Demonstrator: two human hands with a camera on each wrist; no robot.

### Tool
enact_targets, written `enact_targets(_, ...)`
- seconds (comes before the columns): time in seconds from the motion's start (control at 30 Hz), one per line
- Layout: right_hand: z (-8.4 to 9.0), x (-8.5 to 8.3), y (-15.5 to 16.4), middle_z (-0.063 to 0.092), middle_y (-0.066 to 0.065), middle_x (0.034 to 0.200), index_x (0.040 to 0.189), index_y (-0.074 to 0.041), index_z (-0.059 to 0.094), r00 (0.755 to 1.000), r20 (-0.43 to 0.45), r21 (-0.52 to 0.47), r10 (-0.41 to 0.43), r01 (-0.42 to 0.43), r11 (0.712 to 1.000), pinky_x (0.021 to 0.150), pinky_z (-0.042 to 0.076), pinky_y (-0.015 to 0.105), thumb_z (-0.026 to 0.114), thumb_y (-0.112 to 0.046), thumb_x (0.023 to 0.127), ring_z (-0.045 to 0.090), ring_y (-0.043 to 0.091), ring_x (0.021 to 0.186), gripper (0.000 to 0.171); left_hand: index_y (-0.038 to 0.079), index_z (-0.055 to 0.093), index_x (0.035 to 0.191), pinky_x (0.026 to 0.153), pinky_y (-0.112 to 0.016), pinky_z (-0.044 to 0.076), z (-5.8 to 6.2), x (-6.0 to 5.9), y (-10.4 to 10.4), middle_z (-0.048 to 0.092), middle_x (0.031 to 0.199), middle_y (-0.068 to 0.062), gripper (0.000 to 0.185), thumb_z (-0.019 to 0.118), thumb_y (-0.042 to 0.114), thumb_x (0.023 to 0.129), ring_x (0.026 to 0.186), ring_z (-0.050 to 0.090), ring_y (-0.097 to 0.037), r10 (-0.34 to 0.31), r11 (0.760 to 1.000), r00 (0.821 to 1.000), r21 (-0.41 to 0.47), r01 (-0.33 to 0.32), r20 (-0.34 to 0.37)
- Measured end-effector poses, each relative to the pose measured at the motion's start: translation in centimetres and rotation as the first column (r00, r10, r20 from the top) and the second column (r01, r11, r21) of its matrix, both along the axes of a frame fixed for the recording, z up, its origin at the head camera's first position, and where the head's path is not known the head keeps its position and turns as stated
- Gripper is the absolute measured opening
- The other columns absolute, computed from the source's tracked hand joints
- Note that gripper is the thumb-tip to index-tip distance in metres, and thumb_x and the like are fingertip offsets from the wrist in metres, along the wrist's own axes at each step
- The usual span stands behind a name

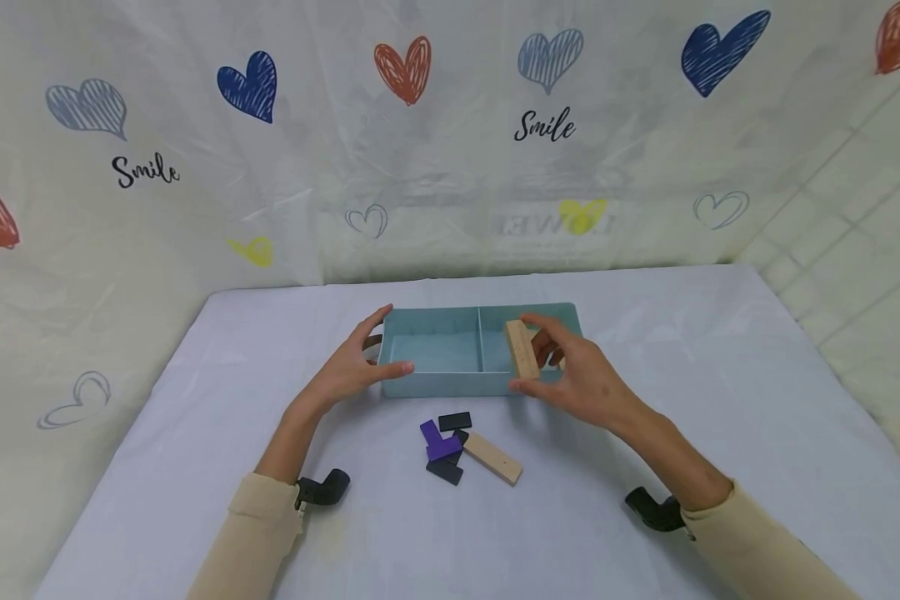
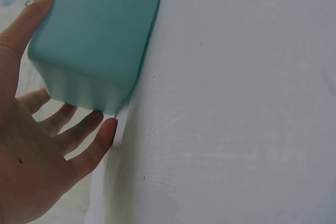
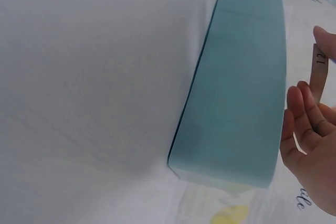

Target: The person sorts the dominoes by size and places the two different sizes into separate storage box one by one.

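Observation:
A teal two-compartment box (image 1: 444,385) stands toward the back of the table. My left hand (image 1: 345,367) grips its left end, thumb over the front rim and a fingertip at the back corner. In the left wrist view the fingers spread around the end of the box (image 2: 94,30). My right hand (image 1: 588,379) pinches a light wooden block (image 1: 522,350) between thumb and fingers, over the right compartment. The right wrist view shows the number 12 on the block (image 3: 318,72). Bits of pale wood show behind the right fingers.
In front of the box lie a wooden block (image 1: 493,459), purple pieces (image 1: 442,448) and several black pieces (image 1: 454,421), some overlapping. A white cloth (image 1: 390,533) covers the table. Behind hangs a curtain (image 1: 465,167) printed with hearts.

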State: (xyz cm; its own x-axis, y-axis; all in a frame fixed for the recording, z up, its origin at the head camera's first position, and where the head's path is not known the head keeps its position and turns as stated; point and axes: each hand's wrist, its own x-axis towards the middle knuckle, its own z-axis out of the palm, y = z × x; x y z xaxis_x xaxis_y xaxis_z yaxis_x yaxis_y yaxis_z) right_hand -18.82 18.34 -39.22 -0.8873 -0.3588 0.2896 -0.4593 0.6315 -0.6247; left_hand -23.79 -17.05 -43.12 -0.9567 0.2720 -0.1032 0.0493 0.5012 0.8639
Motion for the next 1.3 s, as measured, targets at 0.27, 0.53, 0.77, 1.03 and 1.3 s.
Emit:
enact_targets(0.27,-0.3,-0.4,0.2,0.064,0.004,0.098,0.152,-0.009,0.047,1.000,0.010,-0.012,-0.009,0.009,1.000,0.084,0.055,0.041,0.092,-0.024,0.080,0.063,0.026,0.090,0.087,0.051,0.022,0.162,0.118,-0.061,0.042,-0.1,-0.1,0.0,0.019,0.174,0.006,0.103,0.087,0.048,0.082,0.156,0.036,-0.033,-0.001,1.000,1.000,0.002,0.001,-0.005)
enact_targets(0.53,-0.5,-1.1,0.5,0.067,0.009,0.106,0.152,-0.008,0.048,0.999,0.023,-0.008,-0.045,0.045,0.999,0.088,0.056,0.047,0.092,-0.024,0.080,0.064,0.028,0.096,0.086,0.047,0.021,0.163,0.117,-0.062,0.043,0.0,-0.1,0.1,0.019,0.174,0.005,0.104,0.086,0.048,0.082,0.156,0.036,-0.034,-0.002,1.000,1.000,-0.001,0.002,-0.014)
enact_targets(0.77,-0.7,-1.6,0.7,0.066,0.014,0.115,0.151,-0.006,0.049,0.997,0.032,0.008,-0.071,0.070,0.997,0.092,0.054,0.053,0.091,-0.026,0.082,0.061,0.032,0.107,0.084,0.045,0.021,0.164,0.116,-0.063,0.044,0.0,0.0,0.1,0.020,0.174,0.004,0.105,0.086,0.049,0.082,0.156,0.036,-0.035,0.000,1.000,1.000,-0.003,0.000,-0.008)
enact_targets(1.03,-1.0,-2.1,1.1,0.063,0.017,0.123,0.152,-0.005,0.048,0.996,0.047,0.010,-0.079,0.079,0.997,0.094,0.053,0.054,0.090,-0.027,0.083,0.058,0.033,0.113,0.084,0.050,0.021,0.162,0.118,-0.061,0.043,0.0,0.1,0.1,0.019,0.175,0.003,0.103,0.086,0.048,0.082,0.157,0.035,-0.035,0.000,1.000,1.000,-0.008,0.000,-0.009)
enact_targets(1.3,-1.3,-2.7,1.2,0.058,0.018,0.124,0.151,-0.001,0.048,0.996,0.033,0.010,-0.078,0.078,0.997,0.089,0.053,0.053,0.091,-0.024,0.082,0.056,0.034,0.112,0.085,0.046,0.019,0.164,0.118,-0.063,0.042,0.0,0.1,0.0,0.018,0.175,0.000,0.105,0.086,0.048,0.083,0.157,0.034,-0.037,-0.004,1.000,1.000,-0.017,0.004,-0.013)
